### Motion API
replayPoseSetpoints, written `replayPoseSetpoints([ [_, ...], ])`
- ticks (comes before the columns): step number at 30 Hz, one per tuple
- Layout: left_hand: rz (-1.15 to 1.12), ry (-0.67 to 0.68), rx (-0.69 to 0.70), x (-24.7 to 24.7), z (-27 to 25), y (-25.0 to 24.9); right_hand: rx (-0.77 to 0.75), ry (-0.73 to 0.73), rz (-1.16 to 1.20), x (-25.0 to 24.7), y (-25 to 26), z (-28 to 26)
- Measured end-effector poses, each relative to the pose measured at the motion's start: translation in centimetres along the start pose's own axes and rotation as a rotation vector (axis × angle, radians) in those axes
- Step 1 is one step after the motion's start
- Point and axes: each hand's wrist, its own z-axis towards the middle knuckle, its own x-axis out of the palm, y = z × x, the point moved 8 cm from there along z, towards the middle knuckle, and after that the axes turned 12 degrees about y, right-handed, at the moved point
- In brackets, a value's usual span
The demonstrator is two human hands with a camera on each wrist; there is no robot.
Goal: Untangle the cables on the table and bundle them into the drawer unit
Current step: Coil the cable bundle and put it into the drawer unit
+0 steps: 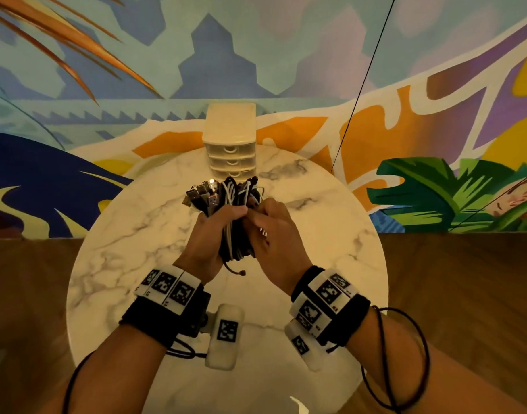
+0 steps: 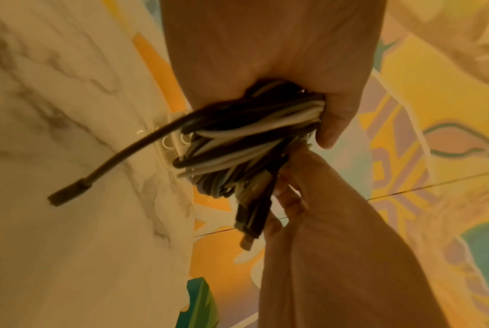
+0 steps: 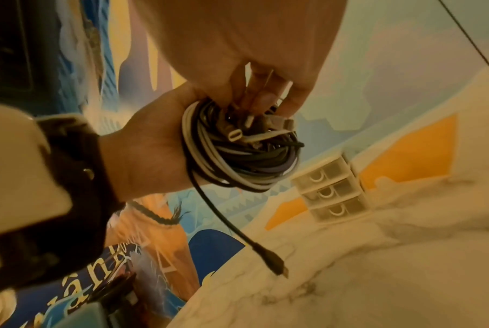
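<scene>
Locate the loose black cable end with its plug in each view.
Head: loose plug end hangs below the cable bundle, centre.
Left wrist: sticks out lower left.
Right wrist: dangles lower centre.
Shared landmark: the drawer unit.
</scene>
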Motion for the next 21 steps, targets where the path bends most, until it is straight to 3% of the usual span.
replayPoseSetpoints([
  [5,-0.029,0.069,-0.075,-0.1,-0.5,0.2,-0.143,-0.072,-0.078,-1.7,0.7,0.3],
  [9,-0.092,0.111,-0.102,-0.2,-1.1,0.7,0.029,-0.173,-0.009,-3.0,-0.6,-0.1],
  [10,-0.114,0.131,-0.109,0.0,-1.2,0.8,0.105,-0.143,0.074,-2.8,-1.5,-0.3],
  [12,-0.141,0.187,-0.109,0.4,-1.3,0.8,0.237,0.049,0.385,-0.9,-2.7,-0.4],
  [14,-0.160,0.221,-0.109,0.6,-1.3,0.7,0.276,0.222,0.746,1.3,-3.2,-0.5],
  [16,-0.212,0.233,-0.116,0.5,-1.3,0.6,0.320,0.247,0.957,2.1,-4.2,-0.2],
  [18,-0.228,0.235,-0.131,0.2,-1.4,0.5,0.385,0.276,1.070,2.5,-4.9,0.1],
  [21,-0.130,0.268,-0.136,0.3,-1.5,0.2,0.349,0.339,1.009,2.6,-4.2,0.6],
])
